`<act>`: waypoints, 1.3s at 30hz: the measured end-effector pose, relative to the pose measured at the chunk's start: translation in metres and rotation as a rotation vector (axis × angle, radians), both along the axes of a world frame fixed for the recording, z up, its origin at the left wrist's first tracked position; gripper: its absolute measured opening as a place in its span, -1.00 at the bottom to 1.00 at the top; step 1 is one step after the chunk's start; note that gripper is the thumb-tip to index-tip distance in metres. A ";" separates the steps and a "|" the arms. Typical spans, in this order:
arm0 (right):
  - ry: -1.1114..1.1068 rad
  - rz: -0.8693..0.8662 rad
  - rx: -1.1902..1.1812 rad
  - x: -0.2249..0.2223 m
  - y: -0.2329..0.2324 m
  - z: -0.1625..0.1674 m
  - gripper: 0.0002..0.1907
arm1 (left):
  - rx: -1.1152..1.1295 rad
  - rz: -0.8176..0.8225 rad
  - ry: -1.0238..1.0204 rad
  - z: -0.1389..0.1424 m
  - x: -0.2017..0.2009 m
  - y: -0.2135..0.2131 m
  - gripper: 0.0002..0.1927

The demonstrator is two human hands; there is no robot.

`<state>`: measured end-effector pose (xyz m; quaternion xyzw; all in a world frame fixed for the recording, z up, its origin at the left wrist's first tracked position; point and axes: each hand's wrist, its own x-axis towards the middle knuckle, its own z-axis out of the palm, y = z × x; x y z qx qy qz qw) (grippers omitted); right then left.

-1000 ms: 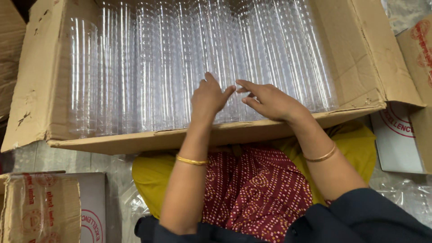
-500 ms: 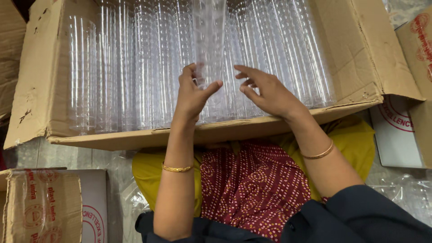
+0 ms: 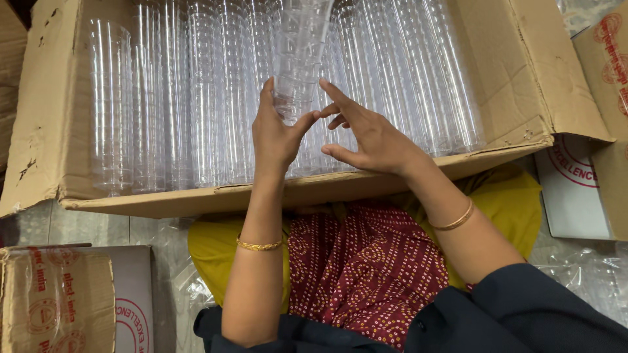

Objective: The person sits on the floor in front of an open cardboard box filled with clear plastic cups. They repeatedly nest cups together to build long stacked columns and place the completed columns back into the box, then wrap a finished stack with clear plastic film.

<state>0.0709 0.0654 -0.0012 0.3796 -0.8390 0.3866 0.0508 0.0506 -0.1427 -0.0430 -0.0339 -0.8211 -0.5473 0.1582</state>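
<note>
At twelve o'clock from your lap, your left hand (image 3: 275,134) grasps the base of a tilted stack of clear plastic cups (image 3: 299,59), raised out of the rows so it clears them, while your right hand (image 3: 366,134) steadies it with spread, unclenched fingers. Packed cup stacks (image 3: 163,104) crowd both sides inside the cardboard box (image 3: 523,72); smaller cartons (image 3: 55,301) sit at seven o'clock.

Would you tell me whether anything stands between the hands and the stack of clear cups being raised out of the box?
Nothing visible does. The left hand grips the raised stack of clear cups at its lower end, and the right hand touches it there too. The other stacks lie beneath it in the cardboard box.
</note>
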 end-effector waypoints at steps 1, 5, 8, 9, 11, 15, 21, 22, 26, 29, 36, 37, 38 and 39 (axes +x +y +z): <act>0.003 0.000 0.002 -0.001 0.000 -0.001 0.03 | -0.002 -0.009 -0.006 0.000 0.001 0.001 -0.01; 0.008 0.003 0.026 -0.003 0.001 -0.003 0.04 | -0.006 -0.032 -0.012 0.001 0.004 0.004 -0.04; 0.013 -0.017 0.046 -0.002 0.002 -0.004 0.00 | 0.005 -0.038 -0.032 0.004 0.006 0.004 -0.02; 0.016 -0.027 0.051 -0.002 0.002 -0.004 -0.01 | 0.011 -0.039 -0.044 0.005 0.006 0.004 -0.01; 0.030 -0.023 0.025 -0.001 0.002 -0.004 -0.02 | 0.117 -0.091 -0.098 0.006 0.007 0.003 -0.03; -0.012 -0.033 0.041 -0.001 0.001 -0.003 0.00 | 0.322 -0.214 -0.146 0.006 0.004 0.004 -0.04; 0.014 0.000 -0.029 -0.001 0.002 -0.004 -0.01 | 0.323 -0.215 -0.128 0.005 0.003 0.004 -0.05; 0.008 -0.004 -0.027 -0.001 0.002 -0.004 -0.02 | 0.292 -0.197 -0.125 0.006 0.003 0.004 -0.05; 0.011 -0.080 0.005 -0.003 0.004 -0.005 -0.10 | 0.198 -0.140 -0.129 0.007 0.004 0.002 -0.08; 0.264 -0.121 0.019 -0.005 0.006 -0.006 -0.16 | 0.149 -0.128 -0.104 0.008 0.005 0.002 -0.10; 0.360 -0.105 0.027 -0.006 0.007 -0.008 -0.23 | 0.101 -0.117 -0.041 0.005 0.007 0.000 -0.14; 0.279 -0.117 0.006 -0.006 0.007 -0.008 -0.25 | 0.074 -0.104 -0.052 0.005 0.006 0.000 -0.13; 0.198 -0.129 -0.016 -0.006 0.007 -0.008 -0.27 | 0.047 -0.092 -0.063 0.005 0.006 0.000 -0.13; 0.118 -0.139 -0.038 -0.007 0.008 -0.009 -0.29 | 0.019 -0.079 -0.071 0.005 0.005 0.000 -0.12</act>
